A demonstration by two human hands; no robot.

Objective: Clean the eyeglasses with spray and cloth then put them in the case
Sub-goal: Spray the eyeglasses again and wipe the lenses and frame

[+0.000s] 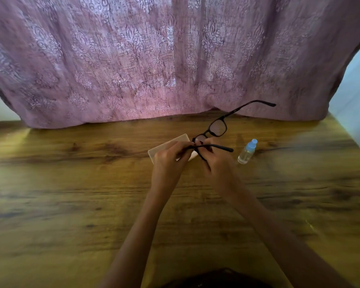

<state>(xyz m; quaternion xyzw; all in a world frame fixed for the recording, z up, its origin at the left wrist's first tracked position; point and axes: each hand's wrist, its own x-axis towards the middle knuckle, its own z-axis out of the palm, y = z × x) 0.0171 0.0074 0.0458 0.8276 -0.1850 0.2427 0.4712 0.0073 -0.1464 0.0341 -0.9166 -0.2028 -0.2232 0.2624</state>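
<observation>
Head view: we see the left hand (168,159) and right hand (214,161) pinching the eyeglasses (217,128) above the desk (71,183), left of the spray bottle (247,151); fingers so close to the near lens could smudge it.

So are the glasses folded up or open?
Open: on the eyeglasses, one arm sticks out toward the curtain, the other toward the spray bottle. The left hand and right hand hold them.

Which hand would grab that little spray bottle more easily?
Probably the right. The spray bottle sits just beside the right hand, while the left hand is farther off. Both grip the eyeglasses.
</observation>
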